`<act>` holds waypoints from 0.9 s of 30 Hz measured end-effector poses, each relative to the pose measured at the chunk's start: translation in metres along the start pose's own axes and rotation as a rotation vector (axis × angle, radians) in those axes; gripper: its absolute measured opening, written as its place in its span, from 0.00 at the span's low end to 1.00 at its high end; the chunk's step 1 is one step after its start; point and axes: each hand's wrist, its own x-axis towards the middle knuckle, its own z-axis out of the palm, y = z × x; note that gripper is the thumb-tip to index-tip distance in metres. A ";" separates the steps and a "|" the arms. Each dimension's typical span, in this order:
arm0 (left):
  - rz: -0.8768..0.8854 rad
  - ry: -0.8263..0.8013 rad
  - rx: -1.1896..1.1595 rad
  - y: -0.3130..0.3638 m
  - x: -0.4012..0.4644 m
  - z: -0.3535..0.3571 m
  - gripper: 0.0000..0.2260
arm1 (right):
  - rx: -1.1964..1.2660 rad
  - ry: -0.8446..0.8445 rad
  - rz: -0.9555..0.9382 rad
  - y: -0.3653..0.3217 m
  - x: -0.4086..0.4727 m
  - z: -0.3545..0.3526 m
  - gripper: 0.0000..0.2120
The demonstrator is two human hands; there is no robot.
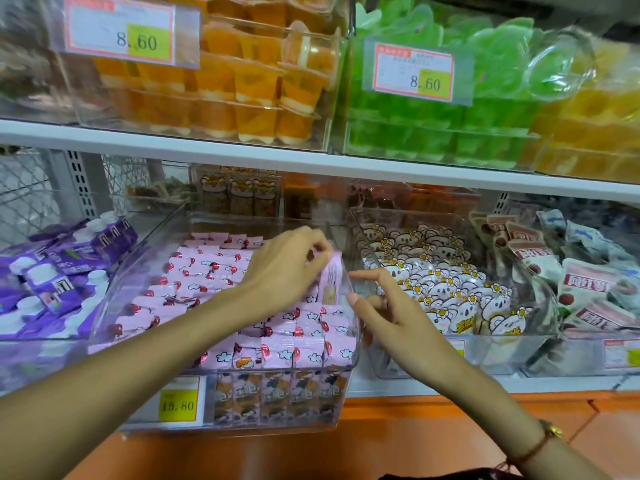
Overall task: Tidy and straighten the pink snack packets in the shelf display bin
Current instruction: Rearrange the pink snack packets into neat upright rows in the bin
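A clear plastic bin (114, 289) on the lower shelf holds several pink snack packets (207, 265) printed with clouds and red shapes, lying in rough rows. My left hand (287, 268) reaches over the bin and pinches one pink packet (330, 280), which stands on edge against the bin's right wall with its back label showing. My right hand (384, 306) hovers at the bin's right wall, forefinger and thumb stretched towards that packet, the other fingers loosely curled, holding nothing.
Purple pouches (59, 268) fill the bin on the left. Bear-print packets (443, 282) lie in the bin on the right, white and red packs (581, 282) beyond them. Jelly cups in orange (221, 81) and green (433, 109) sit on the shelf above. A price tag (178, 405) reads 15.80.
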 end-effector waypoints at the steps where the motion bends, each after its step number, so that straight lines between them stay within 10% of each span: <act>1: -0.015 0.071 -0.063 0.003 0.001 -0.003 0.06 | -0.018 0.006 -0.002 -0.001 0.000 0.000 0.10; 9: -0.246 0.474 -0.765 0.007 -0.019 -0.035 0.07 | 0.025 0.338 -0.063 -0.026 0.009 -0.007 0.20; 15: -0.552 0.222 -1.189 0.010 -0.031 -0.033 0.10 | -0.002 0.241 -0.257 -0.047 0.010 0.005 0.17; 18: -0.432 0.069 -0.939 0.002 -0.034 -0.034 0.13 | 0.260 0.287 -0.104 -0.053 0.013 0.004 0.06; 23: 0.096 -0.121 -0.495 -0.008 -0.041 -0.041 0.19 | 0.449 0.230 0.172 -0.050 0.019 0.000 0.16; 27: 0.086 -0.055 -0.465 -0.011 -0.042 -0.038 0.14 | 0.533 0.165 0.238 -0.050 0.020 0.000 0.24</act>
